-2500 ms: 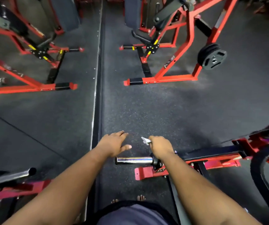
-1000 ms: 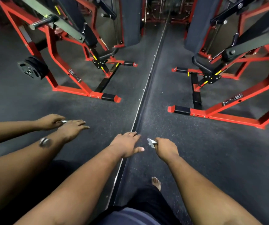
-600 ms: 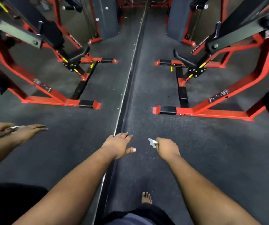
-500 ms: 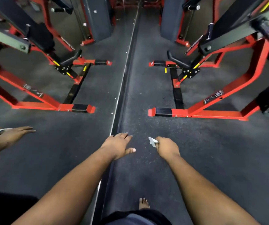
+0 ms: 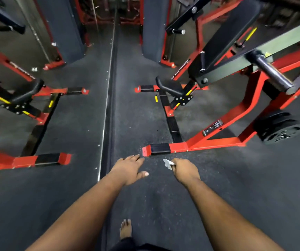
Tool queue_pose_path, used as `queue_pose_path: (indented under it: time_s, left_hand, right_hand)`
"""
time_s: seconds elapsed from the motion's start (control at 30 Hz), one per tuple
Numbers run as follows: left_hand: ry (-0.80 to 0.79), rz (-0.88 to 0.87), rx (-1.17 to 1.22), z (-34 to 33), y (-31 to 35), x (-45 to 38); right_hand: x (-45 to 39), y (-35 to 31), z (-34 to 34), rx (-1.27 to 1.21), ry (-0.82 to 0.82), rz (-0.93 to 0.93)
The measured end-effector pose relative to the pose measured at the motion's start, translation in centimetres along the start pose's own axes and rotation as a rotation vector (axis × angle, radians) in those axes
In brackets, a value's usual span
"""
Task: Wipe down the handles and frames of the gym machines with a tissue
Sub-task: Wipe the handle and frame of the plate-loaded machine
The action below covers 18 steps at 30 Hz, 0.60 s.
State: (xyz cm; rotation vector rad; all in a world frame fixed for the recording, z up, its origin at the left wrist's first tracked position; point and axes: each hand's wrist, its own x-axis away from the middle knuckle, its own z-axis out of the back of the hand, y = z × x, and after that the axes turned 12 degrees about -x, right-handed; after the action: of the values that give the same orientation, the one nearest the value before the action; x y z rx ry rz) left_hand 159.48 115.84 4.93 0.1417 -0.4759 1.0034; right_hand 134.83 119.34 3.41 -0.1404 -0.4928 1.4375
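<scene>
My right hand [image 5: 185,171] is stretched out in front of me and grips a small white tissue [image 5: 167,163] that sticks out past its knuckles. My left hand [image 5: 129,168] is held out flat beside it, fingers straight, holding nothing. Both hands hover above the dark rubber floor, touching no machine. Just ahead lies the red base bar [image 5: 199,146] of a red and black gym machine, its black-capped end close to my left fingertips. That machine's metal weight peg [image 5: 272,75] and black seat pad [image 5: 169,86] rise at the right.
A mirror wall on the left, edged by a metal strip [image 5: 103,134], reflects the same machine [image 5: 36,160]. Black weight plates [image 5: 279,129] hang at the machine's right side. Dark upright pads [image 5: 152,28] stand further back. My bare foot [image 5: 126,229] is on the floor below.
The view has swung from a low machine with a chrome bar toward the red machine, which is closer now. My hands keep the same pose; the reflected arms have left the view.
</scene>
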Motion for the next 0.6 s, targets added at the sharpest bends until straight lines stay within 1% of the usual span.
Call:
queue_pose_path:
  time_s: [0.07, 0.27, 0.43, 0.53, 0.6]
  left_hand:
    - [0.011, -0.035, -0.008, 1.9, -2.3, -3.4]
    - [0.077, -0.136, -0.061, 9.7, -7.9, -13.4]
    - [0.124, -0.216, -0.148, 15.3, -10.1, -22.2]
    - [0.162, -0.235, -0.165, 18.3, -10.9, -27.6]
    - [0.148, -0.243, -0.178, 20.1, -11.6, -31.2]
  right_hand:
    - [-3.1, -0.5, 1.6, 0.006, 0.03, -0.035]
    - [-12.1, -1.2, 6.7, -0.093, 0.181, -0.115]
    - [-20.4, -0.3, 9.8, -0.127, 0.269, -0.141]
    - [-25.9, 0.9, 11.7, -0.156, 0.307, -0.142]
    - [-29.7, 1.7, 12.9, -0.188, 0.319, -0.155]
